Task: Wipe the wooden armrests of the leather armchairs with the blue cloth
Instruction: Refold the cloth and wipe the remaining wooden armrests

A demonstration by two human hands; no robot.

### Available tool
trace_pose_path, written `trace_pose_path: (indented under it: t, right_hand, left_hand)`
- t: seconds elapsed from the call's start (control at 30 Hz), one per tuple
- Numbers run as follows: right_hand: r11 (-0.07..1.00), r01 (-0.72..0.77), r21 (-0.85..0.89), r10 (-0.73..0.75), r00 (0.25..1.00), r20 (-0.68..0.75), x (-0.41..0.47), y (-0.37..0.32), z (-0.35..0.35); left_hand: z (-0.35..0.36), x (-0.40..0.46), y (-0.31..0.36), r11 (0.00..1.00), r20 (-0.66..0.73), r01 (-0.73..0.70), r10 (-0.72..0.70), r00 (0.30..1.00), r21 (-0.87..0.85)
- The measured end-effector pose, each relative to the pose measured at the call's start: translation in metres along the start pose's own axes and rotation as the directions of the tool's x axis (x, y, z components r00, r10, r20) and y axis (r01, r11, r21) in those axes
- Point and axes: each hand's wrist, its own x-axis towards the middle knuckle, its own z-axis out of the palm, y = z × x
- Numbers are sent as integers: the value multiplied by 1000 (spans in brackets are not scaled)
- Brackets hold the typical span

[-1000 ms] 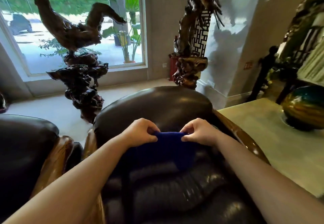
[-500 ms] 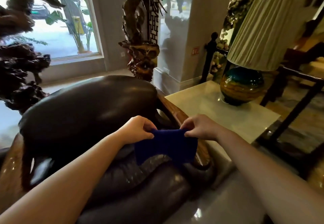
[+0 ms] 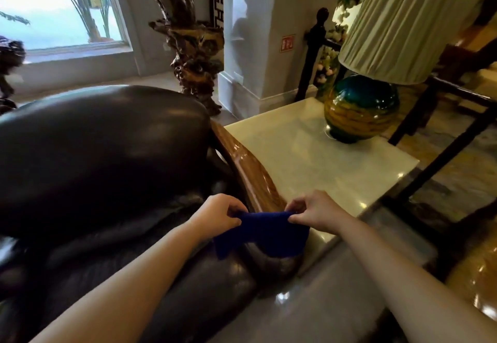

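Left hand (image 3: 217, 215) and right hand (image 3: 312, 212) each pinched a top corner of the blue cloth (image 3: 265, 233), stretched flat and draped over the near end of the wooden armrest (image 3: 248, 173) right of the leather armchair (image 3: 102, 151), presumably readying a wipe.
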Motion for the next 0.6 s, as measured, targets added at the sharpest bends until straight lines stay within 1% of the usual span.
trace_pose_path:
  t: [0.13,0.23,0.3,0.43,0.53,0.6]
  right_hand:
    - [1000,-2,27,1,999,43,20,66,10]
    - [999,24,40,-27,996,80,41,121,21]
    - [998,34,43,-39,993,112,58,158,36]
    - [999,34,42,-41,982,183,92,224,79]
    - [998,39,49,-49,973,224,123,261,109]
    - [998,46,47,-56,969,240,152,282,130]
  left_hand:
    - [52,31,3,998,16,68,-68,998,-7]
    - [103,52,1,988,-36,155,-155,987,-13]
    - [140,67,-7,975,-56,216,-219,974,-47]
    - [210,97,-37,934,-43,341,-347,937,-110]
    - [247,124,-70,909,-24,386,-395,919,-158]
    - [266,146,-96,903,-11,394,-402,916,-169]
